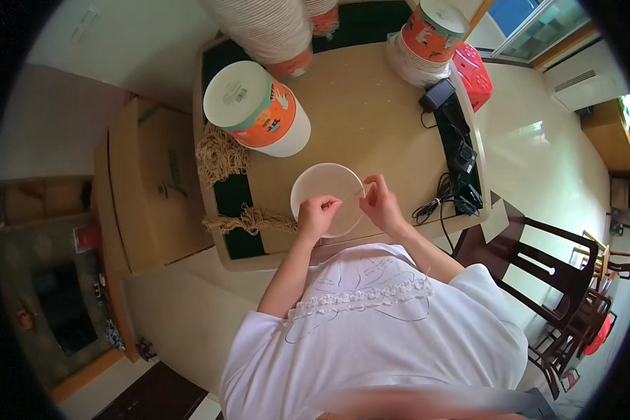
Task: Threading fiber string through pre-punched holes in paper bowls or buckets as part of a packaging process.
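A white round paper bucket stands with its mouth up near the table's front edge, just in front of me. My left hand reaches over its near left rim, thumb and fingertips pinched together above the opening. At the bucket's right rim is my right hand, its fingers curled and pressed together. A thin tan strand seems to show by the right fingertips; what either pinch holds is too small to make out. Left of the bucket lies a bundle of tan twine, and a larger twine heap sits farther back.
An upturned bucket stack with an orange band stands behind the twine. Farther back are a tall nested bucket stack and another stack. A black adapter and cables lie along the table's right side. A cardboard box stands left.
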A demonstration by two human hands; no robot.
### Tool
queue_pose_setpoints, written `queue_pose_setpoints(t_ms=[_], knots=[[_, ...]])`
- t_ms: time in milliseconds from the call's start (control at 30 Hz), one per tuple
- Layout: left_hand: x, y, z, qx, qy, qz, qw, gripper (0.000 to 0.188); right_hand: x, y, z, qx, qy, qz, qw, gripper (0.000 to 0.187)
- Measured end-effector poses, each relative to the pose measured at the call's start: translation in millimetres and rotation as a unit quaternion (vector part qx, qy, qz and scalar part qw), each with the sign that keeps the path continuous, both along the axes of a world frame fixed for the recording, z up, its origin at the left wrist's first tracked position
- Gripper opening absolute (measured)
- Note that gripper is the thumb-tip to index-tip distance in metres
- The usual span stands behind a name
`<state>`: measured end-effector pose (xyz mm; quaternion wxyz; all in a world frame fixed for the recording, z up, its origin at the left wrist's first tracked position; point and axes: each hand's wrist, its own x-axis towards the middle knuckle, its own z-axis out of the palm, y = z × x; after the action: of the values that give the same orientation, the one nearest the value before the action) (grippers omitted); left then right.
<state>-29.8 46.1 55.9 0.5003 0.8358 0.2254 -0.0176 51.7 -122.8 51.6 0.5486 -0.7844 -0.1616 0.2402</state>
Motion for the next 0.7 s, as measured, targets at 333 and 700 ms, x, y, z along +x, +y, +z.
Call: queue_pose_setpoints(t_ms=[333, 700], knots=[[7, -20, 24, 0.010, -0.103, 0.008, 0.995, 0.011, 24, 28, 9, -0.042, -0.137, -0.008, 0.990, 0.036], [-20, -16, 53, -0.029, -0.122, 0.012, 0.992, 0.009, 136, 47, -1, -0.114, -0.307, 0.068, 0.942, 0.014]])
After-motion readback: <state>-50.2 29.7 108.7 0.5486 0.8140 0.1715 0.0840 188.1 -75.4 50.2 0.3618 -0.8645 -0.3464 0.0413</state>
